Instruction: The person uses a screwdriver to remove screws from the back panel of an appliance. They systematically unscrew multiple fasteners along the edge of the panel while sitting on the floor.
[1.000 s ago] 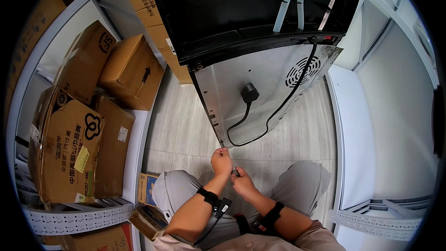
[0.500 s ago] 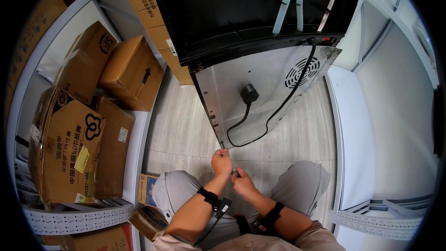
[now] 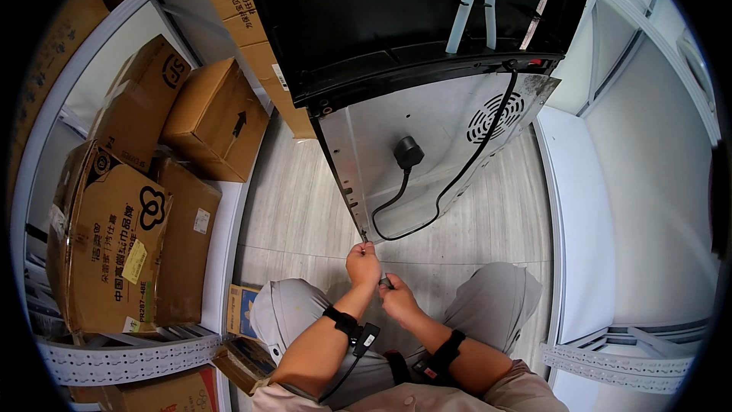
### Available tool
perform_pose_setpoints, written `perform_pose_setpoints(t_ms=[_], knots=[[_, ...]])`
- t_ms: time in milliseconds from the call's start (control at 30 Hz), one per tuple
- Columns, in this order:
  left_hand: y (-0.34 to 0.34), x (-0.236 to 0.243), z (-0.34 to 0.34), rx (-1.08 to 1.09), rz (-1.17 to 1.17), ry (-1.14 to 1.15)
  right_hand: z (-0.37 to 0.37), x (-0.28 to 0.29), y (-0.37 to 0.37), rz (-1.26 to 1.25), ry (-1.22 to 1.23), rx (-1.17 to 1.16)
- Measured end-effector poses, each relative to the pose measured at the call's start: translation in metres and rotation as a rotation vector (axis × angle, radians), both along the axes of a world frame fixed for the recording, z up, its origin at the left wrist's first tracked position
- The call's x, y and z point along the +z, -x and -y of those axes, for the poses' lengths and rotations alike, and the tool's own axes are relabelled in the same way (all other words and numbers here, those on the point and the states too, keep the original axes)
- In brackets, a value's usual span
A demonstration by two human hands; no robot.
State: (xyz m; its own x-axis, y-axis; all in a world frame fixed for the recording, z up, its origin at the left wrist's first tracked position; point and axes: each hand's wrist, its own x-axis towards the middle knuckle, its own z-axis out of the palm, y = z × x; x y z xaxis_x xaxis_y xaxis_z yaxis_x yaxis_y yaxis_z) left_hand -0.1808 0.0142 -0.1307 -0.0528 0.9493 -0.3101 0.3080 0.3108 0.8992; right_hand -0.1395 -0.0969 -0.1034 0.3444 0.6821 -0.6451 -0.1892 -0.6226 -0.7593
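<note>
The metal back panel (image 3: 366, 152) of a tall black appliance (image 3: 427, 15) stands in front of me. My left hand (image 3: 364, 264) is closed at the panel's lower left corner, its fingers pinching the thin shaft of what looks like a screwdriver (image 3: 386, 282). Just behind it to the right, my right hand (image 3: 399, 297) grips the dark handle of the same tool. My left hand hides most of the shaft, and the exact contact at the tip is too small to make out. A black power cord (image 3: 465, 175) loops down the panel, and its plug (image 3: 409, 152) lies against the metal.
Cardboard boxes (image 3: 114, 244) crowd the white shelving (image 3: 130, 358) on my left. Another white shelf (image 3: 579, 229) runs along the right. Pale tubes (image 3: 467, 8) hang on the appliance's upper back. My bent knees (image 3: 496, 305) flank my forearms above the floor (image 3: 274, 214).
Almost nothing differs. My left hand has shifted very slightly upward, and both hands keep the same hold at the panel's lower corner.
</note>
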Motion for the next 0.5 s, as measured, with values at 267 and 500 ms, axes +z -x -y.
perform_pose_setpoints(t_ms=[267,500], knots=[[-0.002,0.007,0.0,-0.007,-0.002,0.022,0.0,-0.003,-0.001,-0.044,-0.045,-0.029],[-0.005,0.01,0.002,-0.006,0.022,0.032,0.0,0.006,-0.004,-0.053,-0.019,-0.025]])
